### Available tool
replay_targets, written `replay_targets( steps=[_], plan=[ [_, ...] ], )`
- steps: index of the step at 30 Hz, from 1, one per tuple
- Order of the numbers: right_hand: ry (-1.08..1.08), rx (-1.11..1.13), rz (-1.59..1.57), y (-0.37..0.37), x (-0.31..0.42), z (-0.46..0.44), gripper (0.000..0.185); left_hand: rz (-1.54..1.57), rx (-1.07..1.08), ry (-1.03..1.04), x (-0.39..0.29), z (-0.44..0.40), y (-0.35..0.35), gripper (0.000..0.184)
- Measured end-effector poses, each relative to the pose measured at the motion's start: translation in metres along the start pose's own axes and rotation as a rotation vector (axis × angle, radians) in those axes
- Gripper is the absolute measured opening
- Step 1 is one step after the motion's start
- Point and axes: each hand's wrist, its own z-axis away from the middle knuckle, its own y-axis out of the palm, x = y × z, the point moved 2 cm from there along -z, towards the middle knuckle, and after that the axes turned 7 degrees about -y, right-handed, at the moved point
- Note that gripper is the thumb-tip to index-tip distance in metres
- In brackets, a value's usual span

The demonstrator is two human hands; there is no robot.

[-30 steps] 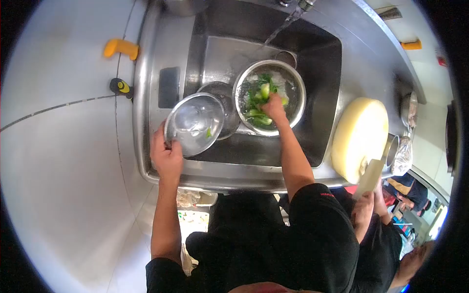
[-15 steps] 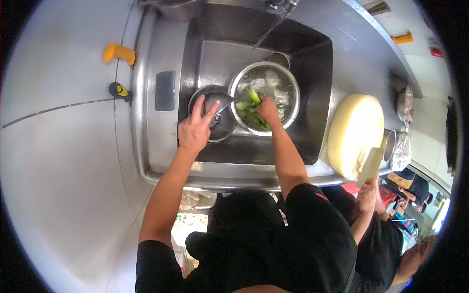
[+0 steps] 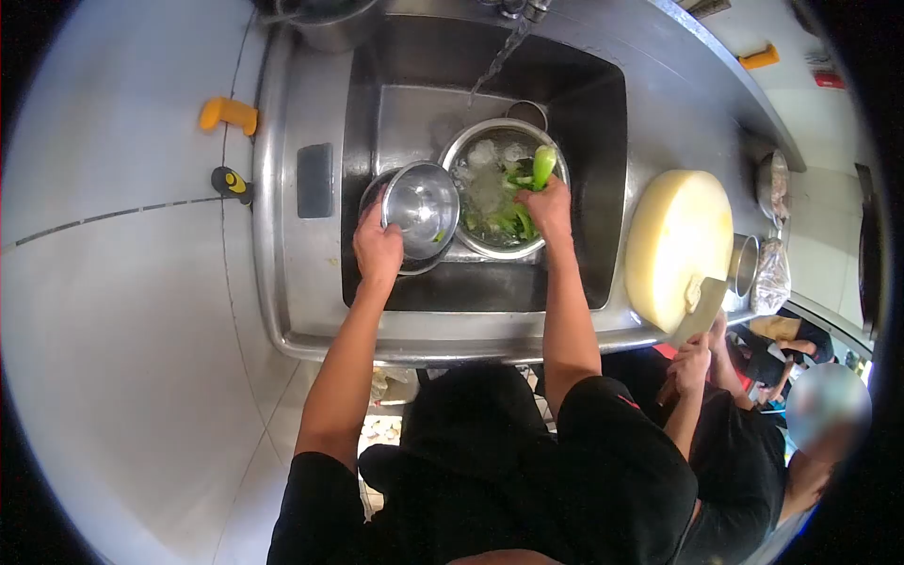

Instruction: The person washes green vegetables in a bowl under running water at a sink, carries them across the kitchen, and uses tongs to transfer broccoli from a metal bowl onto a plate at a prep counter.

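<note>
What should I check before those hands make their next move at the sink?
1. Left hand gripping the small bowl: ok.
2. Right hand holding a green stalk: ok.
3. Small bowl empty: not ok, a green scrap lies inside.
4. Tap off: not ok, water is running.
5. Co-worker's cleaver away from both hands: ok, it's by the round board.
6. Basin water clean: cannot tell.

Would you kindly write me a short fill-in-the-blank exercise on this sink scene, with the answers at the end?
1. The person's ____ hand holds the small metal bowl.
2. The other hand grips a vegetable that is ____ in colour.
3. Water runs from the ____ into the sink.
4. The thick, pale chopping block is ____ in shape.

Missing words: left; green; faucet; round.
</note>
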Motion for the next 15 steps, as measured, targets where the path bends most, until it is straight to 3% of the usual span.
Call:
replay_targets(
  steps=[9,11,12,13,15],
  plan=[
    [0.041,0.032,-0.511,-0.054,0.096,0.051,0.031,0.285,0.137,-0.038,0.024,-0.021,0.044,0.057],
    [0.097,0.074,-0.695,-0.047,0.117,0.063,0.031,0.205,0.142,-0.093,0.024,-0.020,0.048,0.055],
    [-0.015,0.082,-0.608,-0.028,0.124,0.065,0.032,0.166,0.149,-0.116,0.023,-0.018,0.050,0.053],
    [-0.114,0.059,-0.508,-0.010,0.121,0.066,0.032,0.270,0.218,-0.044,-0.018,-0.005,0.035,0.051],
    [-0.133,0.176,-0.360,0.055,0.082,0.059,0.041,0.229,0.221,-0.063,0.001,-0.008,0.036,0.048]
  ],
)
